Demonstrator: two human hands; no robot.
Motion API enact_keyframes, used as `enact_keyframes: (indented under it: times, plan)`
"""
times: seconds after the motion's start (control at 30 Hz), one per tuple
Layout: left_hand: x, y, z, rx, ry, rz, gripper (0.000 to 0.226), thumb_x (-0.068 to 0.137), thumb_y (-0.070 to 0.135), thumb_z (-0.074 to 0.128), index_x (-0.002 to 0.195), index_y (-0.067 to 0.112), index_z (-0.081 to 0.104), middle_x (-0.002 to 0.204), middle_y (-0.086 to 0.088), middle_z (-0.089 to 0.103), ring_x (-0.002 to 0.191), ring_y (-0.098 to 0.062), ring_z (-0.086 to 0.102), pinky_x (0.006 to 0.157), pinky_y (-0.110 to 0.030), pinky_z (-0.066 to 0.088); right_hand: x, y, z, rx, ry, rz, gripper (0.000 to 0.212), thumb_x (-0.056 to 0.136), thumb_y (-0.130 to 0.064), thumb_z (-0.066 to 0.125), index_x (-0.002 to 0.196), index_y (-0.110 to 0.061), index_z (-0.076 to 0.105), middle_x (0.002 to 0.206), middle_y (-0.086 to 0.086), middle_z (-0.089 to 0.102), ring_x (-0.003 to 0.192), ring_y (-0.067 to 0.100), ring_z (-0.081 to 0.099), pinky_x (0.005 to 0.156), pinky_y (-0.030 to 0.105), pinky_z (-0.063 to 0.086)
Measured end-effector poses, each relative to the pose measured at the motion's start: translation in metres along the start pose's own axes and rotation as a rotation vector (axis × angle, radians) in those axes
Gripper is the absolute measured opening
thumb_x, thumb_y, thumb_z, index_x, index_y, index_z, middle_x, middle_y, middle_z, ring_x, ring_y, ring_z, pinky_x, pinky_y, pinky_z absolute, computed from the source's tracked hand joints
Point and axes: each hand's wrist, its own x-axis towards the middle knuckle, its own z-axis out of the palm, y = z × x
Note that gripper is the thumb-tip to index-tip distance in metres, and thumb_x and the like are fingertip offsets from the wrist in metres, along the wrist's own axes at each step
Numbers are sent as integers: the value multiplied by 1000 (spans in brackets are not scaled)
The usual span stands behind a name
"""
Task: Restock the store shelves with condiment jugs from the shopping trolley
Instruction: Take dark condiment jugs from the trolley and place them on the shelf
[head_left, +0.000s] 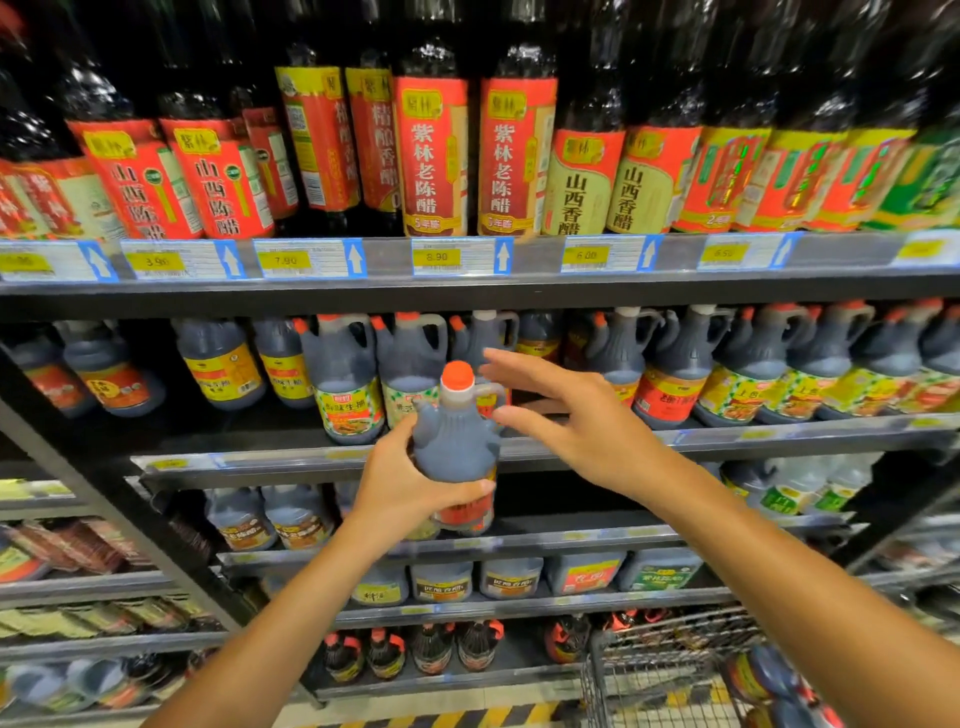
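Left hand (410, 486) grips jug (457, 441); right hand (576, 415) open beside it.

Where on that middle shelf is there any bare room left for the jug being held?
A dark gap opens just behind the right hand, between the green-labelled jugs and the red-labelled jug. Another bare stretch lies further left. The right end is packed tight. The left hand grips the jug.

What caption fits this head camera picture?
Left hand holds a jug up to the shelf; right hand reaches in, open.
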Motion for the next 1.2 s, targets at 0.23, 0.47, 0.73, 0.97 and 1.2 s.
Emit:
enact_keyframes:
  times: [0.23, 0.47, 0.73, 0.97, 1.2]
  plan:
    - [2, 18, 41, -18, -155, 30, 78, 53, 40, 96, 122, 27, 62, 118, 10, 69, 107, -6, 67, 89, -37, 59, 0, 3, -25, -241, -114, 4, 48, 88, -63, 63, 125, -32, 60, 110, -3, 72, 97, 11, 68, 81, 44, 57]
    - [1, 31, 56, -75, -183, 96, 87, 64, 32, 94, 139, 28, 51, 134, 15, 60, 122, -7, 59, 98, -35, 55, -8, 2, -44, -229, -18, -90, 23, 91, -51, 67, 96, -29, 69, 67, 2, 59, 62, 22, 47, 58, 38, 40]
    - [7, 24, 61, 47, -95, 214, 93, 64, 35, 94, 145, 28, 48, 140, 15, 57, 130, -8, 53, 103, -40, 51, -13, 14, -55, -166, -60, -87, 26, 91, -43, 72, 114, -31, 70, 103, -13, 75, 96, 8, 70, 78, 46, 56]
    - [26, 33, 88, 164, 83, 393, 89, 62, 32, 95, 140, 25, 52, 131, 8, 46, 123, -9, 48, 97, -21, 46, -23, 26, -59, -303, 79, -176, 39, 91, -43, 70, 127, -30, 66, 116, -16, 73, 104, 2, 68, 82, 36, 57]
    - [51, 26, 113, 204, 119, 413, 88, 62, 27, 94, 139, 20, 52, 127, 6, 47, 120, -13, 50, 98, -23, 47, -22, 49, -59, -248, 149, -111, 38, 91, -24, 72, 128, -29, 66, 122, -19, 69, 112, 2, 66, 90, 32, 57]
